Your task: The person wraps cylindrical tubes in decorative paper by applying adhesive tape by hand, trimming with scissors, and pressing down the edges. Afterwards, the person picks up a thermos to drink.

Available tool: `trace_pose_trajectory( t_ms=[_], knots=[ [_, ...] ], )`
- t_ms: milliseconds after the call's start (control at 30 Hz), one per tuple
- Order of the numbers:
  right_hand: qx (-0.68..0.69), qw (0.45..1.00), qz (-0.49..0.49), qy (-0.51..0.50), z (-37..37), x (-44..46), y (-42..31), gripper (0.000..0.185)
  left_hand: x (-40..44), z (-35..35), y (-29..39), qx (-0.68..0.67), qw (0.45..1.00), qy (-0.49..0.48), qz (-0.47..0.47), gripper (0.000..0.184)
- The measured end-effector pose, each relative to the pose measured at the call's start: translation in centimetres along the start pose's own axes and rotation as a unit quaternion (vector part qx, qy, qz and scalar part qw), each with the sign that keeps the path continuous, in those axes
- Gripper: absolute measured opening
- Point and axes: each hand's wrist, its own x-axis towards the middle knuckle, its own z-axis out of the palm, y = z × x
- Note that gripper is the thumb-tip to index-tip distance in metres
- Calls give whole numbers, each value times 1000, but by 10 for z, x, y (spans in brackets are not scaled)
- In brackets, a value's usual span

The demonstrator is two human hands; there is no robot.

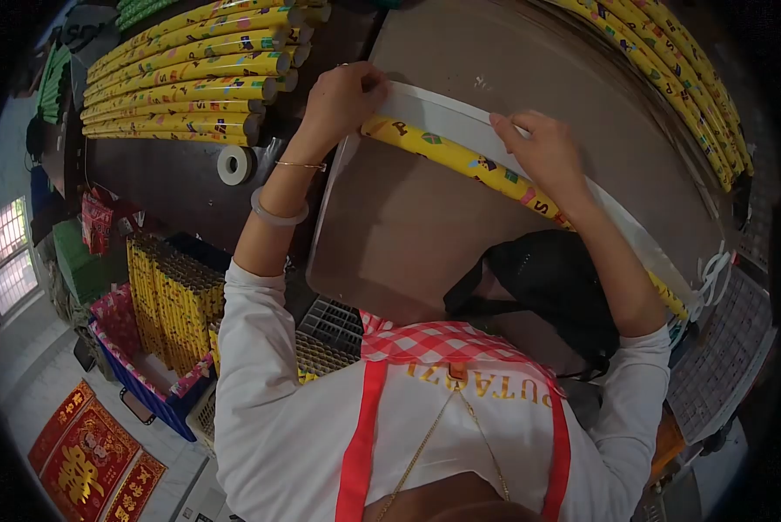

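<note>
A long yellow printed roll [460, 159] lies on the brown work surface, with a white strip of sheet [438, 113] along its far side. At the strip's left end, my left hand [345, 103] has its fingers curled round the strip's edge. My right hand [547, 152] pinches the far edge of the same strip between thumb and fingers, and its wrist crosses over the roll. The fingertips of my left hand are partly hidden.
Yellow printed tubes [190, 83] are stacked at the upper left, more tubes [669, 78] at the upper right. A tape roll [234, 165] lies beside my left forearm. A black bag [547, 287] sits near my chest. A blue crate [168, 409] holds yellow tubes.
</note>
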Motion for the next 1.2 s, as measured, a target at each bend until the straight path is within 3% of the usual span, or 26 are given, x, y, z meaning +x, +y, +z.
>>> trace_pose_trajectory(
  t_ms=[133,400,533,633,733,1200],
  knots=[
    [4,1000,2,0,0,2,-1,41,2,6,-6,33,996,57,63,22],
    [13,999,-28,17,3,3,5,42,1,8,0,45,998,45,-5,20],
    [30,999,7,17,-2,3,0,48,0,11,1,52,996,67,19,20],
    [62,994,83,-45,-9,5,-5,57,-1,11,-3,66,995,72,15,20],
    [17,993,84,-75,-13,8,-1,57,-4,11,3,58,995,77,26,20],
    [-107,993,23,45,8,-1,-10,39,0,13,-2,101,992,73,17,23]
  ],
)
